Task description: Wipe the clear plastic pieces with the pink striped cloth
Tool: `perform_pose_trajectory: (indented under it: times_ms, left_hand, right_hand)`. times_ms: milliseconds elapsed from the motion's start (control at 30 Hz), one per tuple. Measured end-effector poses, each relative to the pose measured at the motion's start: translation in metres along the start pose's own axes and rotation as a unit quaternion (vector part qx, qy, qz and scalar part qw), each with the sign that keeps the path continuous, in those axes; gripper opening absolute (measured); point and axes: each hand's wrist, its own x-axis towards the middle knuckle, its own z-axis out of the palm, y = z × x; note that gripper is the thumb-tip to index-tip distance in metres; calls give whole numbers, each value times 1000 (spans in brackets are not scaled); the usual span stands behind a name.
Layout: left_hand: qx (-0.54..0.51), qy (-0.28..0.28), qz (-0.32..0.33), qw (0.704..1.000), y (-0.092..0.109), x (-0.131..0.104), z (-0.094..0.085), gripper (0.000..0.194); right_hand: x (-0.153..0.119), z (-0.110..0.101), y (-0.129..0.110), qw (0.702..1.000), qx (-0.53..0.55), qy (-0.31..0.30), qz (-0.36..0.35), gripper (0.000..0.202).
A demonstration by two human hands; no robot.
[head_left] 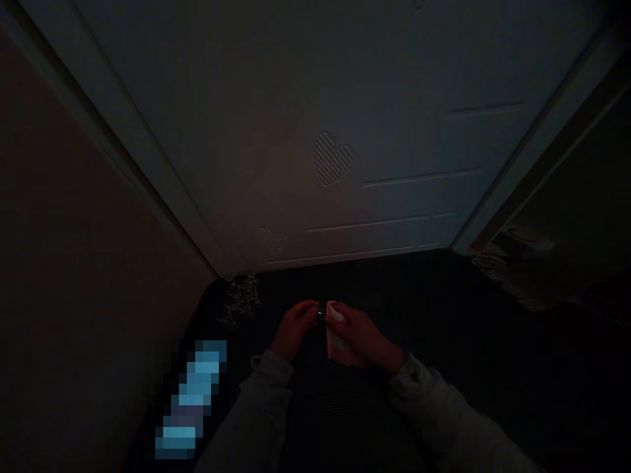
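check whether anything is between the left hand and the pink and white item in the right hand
Yes: a small, shiny, metallic-looking piece sits between the left hand and the pink and white item; too dim to tell if attached.

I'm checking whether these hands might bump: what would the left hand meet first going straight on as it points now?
The left hand would likely first meet the small shiny piece just ahead, then the pink item in the right hand; dim light leaves depth and contact unclear.

We see everything dimly, with near-black shadow [566, 394] at four o'clock. A pixelated blue patch [191, 398] glows brightest at seven o'clock.
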Motion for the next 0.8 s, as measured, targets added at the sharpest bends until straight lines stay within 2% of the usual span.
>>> perform_pose_trajectory:
  times_ms: [167,367,500,633,800]
  left_hand:
    - [5,-15,-4,1000,-1,-1,-2,24]
    - [5,-42,4,999,-1,-2,-3,21]
    - [-15,-61,16,998,2,-4,-1,22]
    - [-47,-63,24,997,6,-6,1,23]
    - [-80,-50,22,995,12,-7,4,22]
  right_hand:
    - [1,1,3,996,57,-50,48,22]
    - [3,2,13,971,175,-108,119,22]
    - [-4,-3,8,955,246,-100,131,23]
    - [-14,-7,-4,938,302,-88,143,35]
    - [-8,0,-8,921,341,-77,171,24]
